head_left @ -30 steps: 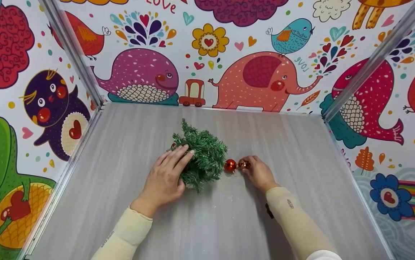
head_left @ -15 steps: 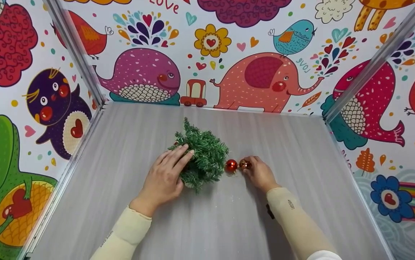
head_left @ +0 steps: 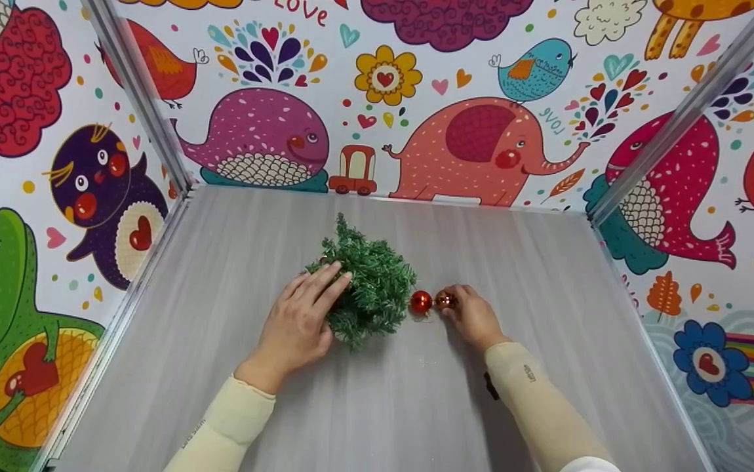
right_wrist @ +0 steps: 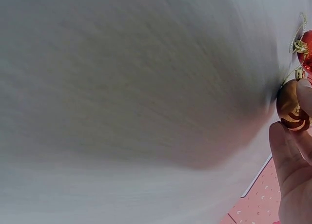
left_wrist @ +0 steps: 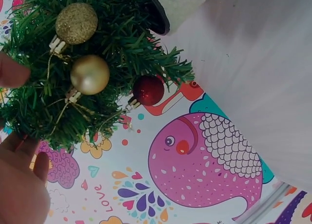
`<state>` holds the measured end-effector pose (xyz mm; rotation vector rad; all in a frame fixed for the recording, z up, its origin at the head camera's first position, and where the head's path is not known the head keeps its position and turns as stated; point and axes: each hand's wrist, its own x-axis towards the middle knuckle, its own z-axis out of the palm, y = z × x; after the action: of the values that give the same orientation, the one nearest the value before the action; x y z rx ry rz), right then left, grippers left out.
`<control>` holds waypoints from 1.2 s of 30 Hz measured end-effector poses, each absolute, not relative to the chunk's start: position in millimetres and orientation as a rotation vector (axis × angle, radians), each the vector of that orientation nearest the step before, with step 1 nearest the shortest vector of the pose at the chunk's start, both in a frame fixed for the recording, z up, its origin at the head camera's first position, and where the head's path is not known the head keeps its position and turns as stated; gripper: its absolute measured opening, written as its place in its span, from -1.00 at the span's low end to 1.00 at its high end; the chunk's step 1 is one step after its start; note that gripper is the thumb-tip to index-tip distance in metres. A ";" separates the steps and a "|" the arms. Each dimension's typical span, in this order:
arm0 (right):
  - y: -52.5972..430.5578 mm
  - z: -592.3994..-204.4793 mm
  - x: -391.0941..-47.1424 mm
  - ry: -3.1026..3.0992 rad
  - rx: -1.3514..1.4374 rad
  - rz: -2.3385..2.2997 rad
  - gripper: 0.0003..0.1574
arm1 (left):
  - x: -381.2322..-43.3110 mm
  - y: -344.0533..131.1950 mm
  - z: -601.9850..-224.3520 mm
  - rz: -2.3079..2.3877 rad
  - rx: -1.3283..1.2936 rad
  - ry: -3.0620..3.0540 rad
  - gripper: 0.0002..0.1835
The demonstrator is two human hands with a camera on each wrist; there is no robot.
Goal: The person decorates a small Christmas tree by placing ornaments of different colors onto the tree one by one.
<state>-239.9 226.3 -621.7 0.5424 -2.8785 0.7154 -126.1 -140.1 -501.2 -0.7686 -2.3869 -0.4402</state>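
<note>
A small green artificial Christmas tree [head_left: 377, 282] is in the middle of the table in the head view. My left hand [head_left: 295, 318] holds it from the left, its fingers over the branches. On the tree, the left wrist view shows a glittery gold bauble [left_wrist: 76, 23], a matte gold bauble [left_wrist: 90, 74] and a dark red bauble [left_wrist: 148, 90]. A shiny red bauble [head_left: 421, 302] lies just right of the branches. Beside it, my right hand [head_left: 476, 320] pinches a shiny copper bauble [head_left: 444, 299] between thumb and fingers; a gold loop shows at its cap.
The grey wood-grain table [head_left: 219, 249] is bounded by metal strips and posts [head_left: 138, 98]. Cartoon-printed walls [head_left: 324, 39] rise at the back and both sides. A white base [left_wrist: 183, 7] with a dark rim shows by the tree in the left wrist view.
The head view has shifted slightly. Both hands stay almost in place, the left on the tree and the right on the copper bauble.
</note>
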 end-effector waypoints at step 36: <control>230.0 -591.7 -224.2 -2.802 0.561 0.812 -0.43 | -128.3 -137.5 -503.7 -0.460 -0.750 -2.376 -0.06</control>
<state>-224.2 230.0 -591.7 0.5606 -2.8023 0.8116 -128.3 -137.5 -503.7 -0.7504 -2.3758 -0.4596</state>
